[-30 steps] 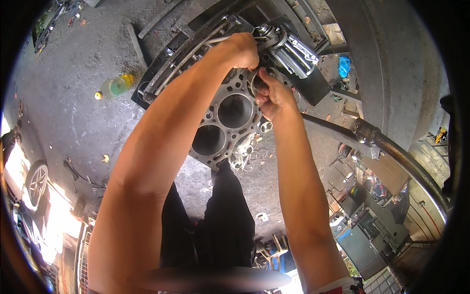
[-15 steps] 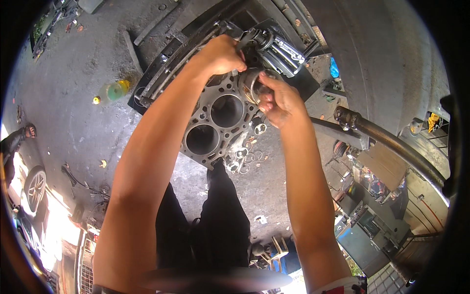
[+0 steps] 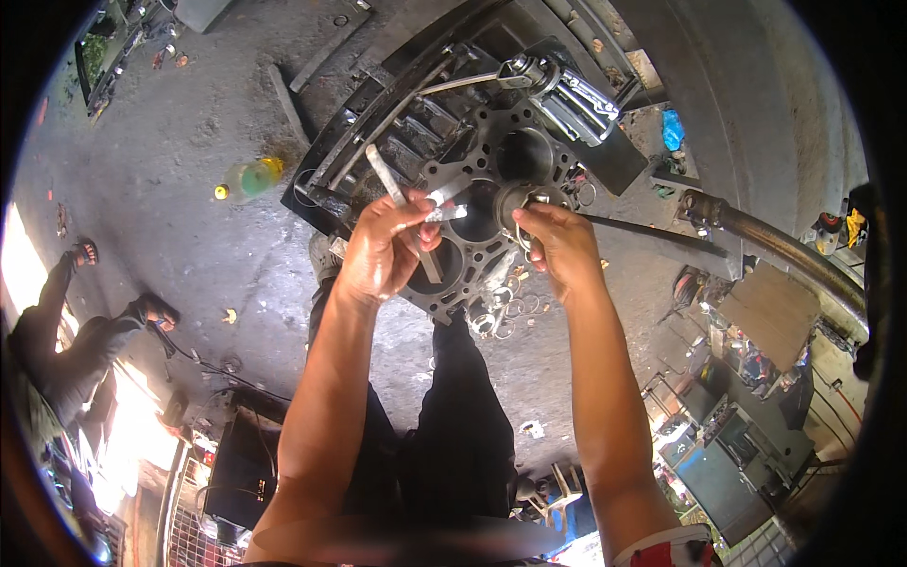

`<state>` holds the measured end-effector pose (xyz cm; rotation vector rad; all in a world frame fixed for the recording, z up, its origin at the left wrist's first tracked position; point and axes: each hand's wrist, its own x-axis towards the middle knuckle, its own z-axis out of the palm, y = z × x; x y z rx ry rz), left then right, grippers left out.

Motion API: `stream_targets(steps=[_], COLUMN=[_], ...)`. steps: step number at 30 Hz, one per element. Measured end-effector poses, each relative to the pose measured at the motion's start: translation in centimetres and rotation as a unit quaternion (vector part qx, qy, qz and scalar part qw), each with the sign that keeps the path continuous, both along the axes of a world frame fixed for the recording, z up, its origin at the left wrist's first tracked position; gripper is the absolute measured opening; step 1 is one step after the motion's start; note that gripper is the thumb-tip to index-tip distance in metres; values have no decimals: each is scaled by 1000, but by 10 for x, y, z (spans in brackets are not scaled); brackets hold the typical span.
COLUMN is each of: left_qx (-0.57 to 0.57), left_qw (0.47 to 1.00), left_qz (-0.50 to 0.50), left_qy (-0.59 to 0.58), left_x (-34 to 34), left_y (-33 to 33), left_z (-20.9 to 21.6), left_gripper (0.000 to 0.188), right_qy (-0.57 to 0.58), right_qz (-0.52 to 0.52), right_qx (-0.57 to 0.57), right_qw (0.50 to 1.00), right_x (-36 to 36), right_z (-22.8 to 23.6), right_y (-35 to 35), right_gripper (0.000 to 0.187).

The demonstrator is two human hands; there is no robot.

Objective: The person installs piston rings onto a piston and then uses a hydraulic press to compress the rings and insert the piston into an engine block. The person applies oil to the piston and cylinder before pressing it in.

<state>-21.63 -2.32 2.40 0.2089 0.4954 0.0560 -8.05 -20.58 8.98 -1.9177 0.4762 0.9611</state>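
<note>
In my left hand (image 3: pixel 383 246) is a feeler gauge (image 3: pixel 385 175), its flat metal blades fanned out in several directions, pinched between thumb and fingers. My right hand (image 3: pixel 562 241) grips a round metal piston (image 3: pixel 510 200), with a thin ring-like edge showing by the fingers. Both hands are above an engine block (image 3: pixel 442 298) with large round cylinder bores. The far bore (image 3: pixel 524 154) shows plainly; the hands and blades partly cover the nearer ones.
A chrome and black tool (image 3: pixel 572 102) with a long rod lies beyond the block. Loose rings (image 3: pixel 524 304) lie on the floor to the right. At left are a bottle of greenish liquid (image 3: pixel 248 180) and another person's legs (image 3: pixel 90 321). A thick metal pipe (image 3: pixel 775 246) stretches along the right.
My left hand has come back from the block's far end toward me, and fanned blades now show in it. The right hand with the piston has lowered slightly nearer. The view has shifted.
</note>
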Motion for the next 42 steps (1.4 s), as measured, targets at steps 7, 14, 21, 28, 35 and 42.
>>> stream_targets(steps=[7,14,21,28,35,42], left_qx=[-33,-44,-28,-36,-13,99], left_qw=[999,999,999,999,999,993], left_qz=[24,0,41,21,33,-14], left_qy=[16,-23,-11,-20,-15,59], left_x=[-9,0,3,11,13,11], left_y=[-33,-47,-51,-56,-54,-58], left_z=[13,21,23,38,40,50], left_gripper=[14,6,6,4,6,10], right_qy=[-108,-105,-89,-110,-230,-108], right_qz=[11,-29,-64,-37,116,-26], right_qx=[83,208,165,290,145,319], right_qw=[991,972,980,950,955,941], right_x=[-49,-58,-58,-38,-40,-34], right_z=[44,30,33,28,31,35], right_y=[14,13,-2,6,-6,21], right_gripper=[41,18,21,15,27,17])
